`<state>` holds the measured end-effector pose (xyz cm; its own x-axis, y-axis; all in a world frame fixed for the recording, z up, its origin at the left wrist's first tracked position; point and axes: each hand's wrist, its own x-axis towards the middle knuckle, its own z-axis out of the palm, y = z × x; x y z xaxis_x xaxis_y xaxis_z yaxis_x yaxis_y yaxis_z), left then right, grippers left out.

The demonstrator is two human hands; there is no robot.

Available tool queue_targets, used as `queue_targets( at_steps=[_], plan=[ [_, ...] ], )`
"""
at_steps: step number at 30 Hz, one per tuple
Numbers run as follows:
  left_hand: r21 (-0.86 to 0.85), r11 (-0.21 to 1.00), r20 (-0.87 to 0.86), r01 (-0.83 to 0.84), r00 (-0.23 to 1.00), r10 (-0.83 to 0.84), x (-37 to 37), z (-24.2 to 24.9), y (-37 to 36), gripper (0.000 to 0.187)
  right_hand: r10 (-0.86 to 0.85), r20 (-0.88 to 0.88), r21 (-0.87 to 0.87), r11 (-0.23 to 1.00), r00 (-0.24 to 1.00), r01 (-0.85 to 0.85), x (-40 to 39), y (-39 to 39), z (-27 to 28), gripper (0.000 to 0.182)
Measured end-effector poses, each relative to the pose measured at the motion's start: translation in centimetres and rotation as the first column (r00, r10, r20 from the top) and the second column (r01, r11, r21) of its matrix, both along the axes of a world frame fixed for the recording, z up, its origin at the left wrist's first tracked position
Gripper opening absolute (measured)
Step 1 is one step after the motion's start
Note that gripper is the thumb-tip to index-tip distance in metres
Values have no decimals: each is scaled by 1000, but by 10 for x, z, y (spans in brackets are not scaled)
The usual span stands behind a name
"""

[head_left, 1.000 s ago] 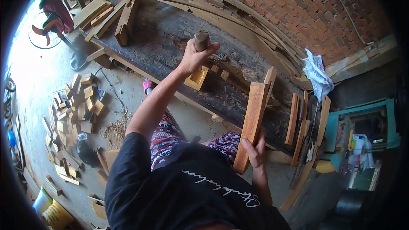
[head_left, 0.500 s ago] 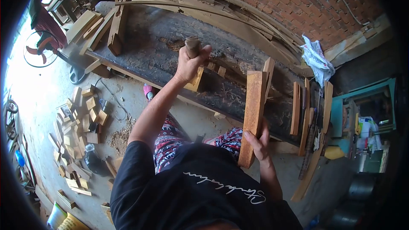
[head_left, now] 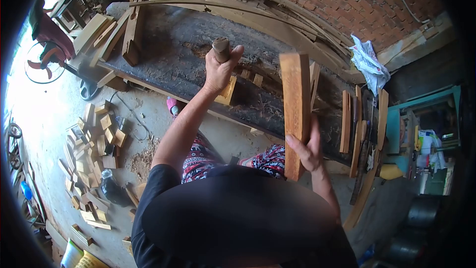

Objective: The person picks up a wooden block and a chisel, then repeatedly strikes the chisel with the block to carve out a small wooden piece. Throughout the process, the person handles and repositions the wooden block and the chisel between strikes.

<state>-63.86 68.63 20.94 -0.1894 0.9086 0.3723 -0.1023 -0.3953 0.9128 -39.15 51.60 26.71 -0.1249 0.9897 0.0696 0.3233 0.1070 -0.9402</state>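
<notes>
My left hand (head_left: pixel 218 75) is closed around the upright round wooden handle of a chisel (head_left: pixel 221 49); the blade is hidden below the fist. Just under that hand, a yellowish wood block (head_left: pixel 226 92) lies at the near edge of the dark workbench (head_left: pixel 168 34). A thick, squared wooden bar (head_left: pixel 296 99) is gripped near its lower end by my right hand (head_left: pixel 307 150), thumb across the front face. The bar's far end is raised above the bench, to the right of the chisel.
Long boards (head_left: pixel 238 7) lie behind the bench by a brick wall (head_left: pixel 337 10). Wood strips and tools (head_left: pixel 359 134) stand at its right end. Offcuts (head_left: pixel 94 154) are heaped on the floor at left, near a fan (head_left: pixel 45 63). A person (head_left: pixel 47 30) is at far left.
The wooden bar in my right hand has risen, its far end shifting up and slightly left in view. My left hand stays on the chisel, nearly still.
</notes>
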Motion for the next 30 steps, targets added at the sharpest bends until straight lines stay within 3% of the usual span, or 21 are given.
queue_targets(
  at_steps=[3,6,7,9,10,11,13,14,15,17,19,20,22,23,24,25,27,28,30],
  plan=[
    [-53,998,-70,-43,997,39,3,0,1,39,55,70,123,990,996,-63,-13,32,47,68],
    [-100,995,-135,2,991,-16,7,4,2,37,82,32,377,922,996,-88,-32,62,92,68],
    [-93,996,-141,9,990,-23,9,3,6,37,75,26,384,920,997,-79,-37,73,94,68],
    [-50,999,-164,-19,986,10,12,-1,10,34,140,158,511,835,977,-203,-44,92,98,67],
    [-73,997,-209,-9,978,-6,12,4,8,32,212,356,304,895,910,-328,-42,100,99,70],
    [-2,1000,-53,19,998,-19,19,3,11,32,310,453,7,936,836,-351,-40,115,90,74],
    [-84,996,-106,4,994,-13,14,6,15,32,319,523,-23,932,790,-362,-26,130,102,81],
    [-76,997,-103,4,995,-12,12,8,20,32,297,610,-79,945,734,-317,-31,129,131,75],
    [-100,995,-133,6,991,-19,11,6,23,25,263,586,50,932,766,-358,-30,130,143,71],
    [-138,990,-162,21,986,-44,12,3,24,18,298,221,269,896,929,-352,-41,124,153,69],
    [-198,976,-160,94,979,-127,13,8,28,20,306,136,371,866,942,-335,-48,127,142,73],
    [-243,957,-132,161,972,-197,11,10,28,32,332,263,225,892,906,-393,-44,134,121,72],
    [-198,907,-65,371,919,-390,7,2,36,24,373,587,-93,913,719,-398,-39,135,108,81],
    [-181,851,5,492,866,-500,6,3,37,29,363,584,-86,917,726,-390,-36,130,109,81],
    [-205,795,47,571,817,-575,4,4,37,43,396,466,-169,917,791,-360,-31,126,110,84],
    [-203,794,54,573,816,-575,3,3,39,43,417,340,-262,903,843,-341,-28,120,110,86],
    [-188,588,252,786,618,-745,-6,-1,43,64,405,261,-251,905,876,-344,-27,106,106,84],
    [-188,590,256,785,619,-743,-10,-3,44,64,388,174,-231,909,905,-346,-27,98,104,82],
    [-178,615,321,769,636,-702,-15,-3,47,39,362,69,-169,923,930,-347,-22,87,93,76]
  ],
)
